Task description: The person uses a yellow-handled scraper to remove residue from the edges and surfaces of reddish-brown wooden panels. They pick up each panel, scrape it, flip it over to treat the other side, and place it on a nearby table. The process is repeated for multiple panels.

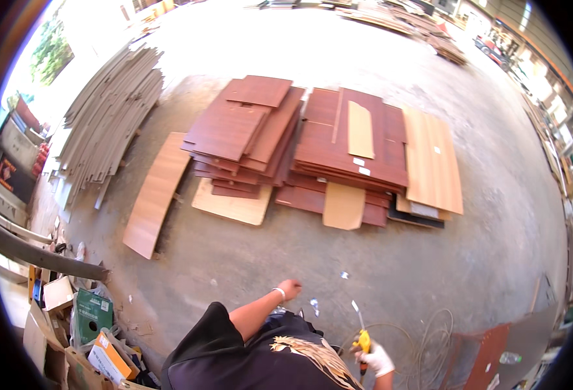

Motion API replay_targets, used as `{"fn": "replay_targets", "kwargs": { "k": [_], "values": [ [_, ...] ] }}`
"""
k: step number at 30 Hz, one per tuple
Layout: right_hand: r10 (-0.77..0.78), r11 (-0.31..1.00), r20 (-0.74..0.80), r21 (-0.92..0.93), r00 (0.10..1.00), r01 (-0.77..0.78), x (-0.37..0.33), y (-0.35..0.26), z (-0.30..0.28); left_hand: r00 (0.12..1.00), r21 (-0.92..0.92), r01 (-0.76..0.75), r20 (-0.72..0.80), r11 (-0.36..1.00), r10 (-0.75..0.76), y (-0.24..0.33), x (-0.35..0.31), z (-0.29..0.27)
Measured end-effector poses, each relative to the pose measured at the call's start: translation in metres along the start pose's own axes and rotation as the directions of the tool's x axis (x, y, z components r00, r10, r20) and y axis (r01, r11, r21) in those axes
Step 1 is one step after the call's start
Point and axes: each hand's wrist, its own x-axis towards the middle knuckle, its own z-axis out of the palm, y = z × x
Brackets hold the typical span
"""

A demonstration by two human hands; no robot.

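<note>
My left hand, bare with a white band at the wrist, is held out in front of my dark shirt. Its fingers look curled in, and nothing shows in them. A white glove covers my right hand, low at my right side. That hand is closed around a yellow hand tool with a long thin metal shaft pointing up and away. Part of the tool's grip hides behind the glove. Neither hand touches the boards on the floor ahead.
Ahead lie stacked reddish-brown panels, a second stack and light wood boards. A long board and grey strips lie left. Boxes crowd the lower left. A thin hose loops near a reddish panel.
</note>
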Motion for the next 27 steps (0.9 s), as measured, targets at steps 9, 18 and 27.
{"fn": "replay_targets", "kwargs": {
  "k": [9,18,27],
  "values": [
    [0.343,0.877,0.02,-0.364,0.939,-0.312,0.22,-0.139,0.083,0.588,-0.84,0.325,-0.18,0.434,-0.789,-0.276,-0.006,-0.235],
    [0.308,0.766,-0.158,-0.543,0.938,-0.343,0.351,-0.188,0.11,0.937,0.632,-0.06,0.303,0.773,-0.174,-0.23,0.063,-0.179],
    [0.252,0.561,-0.019,-0.812,0.968,-0.162,0.483,-0.358,0.252,0.675,-0.988,0.142,0.136,-0.053,-0.725,-0.148,0.23,-0.31]
  ]
}}
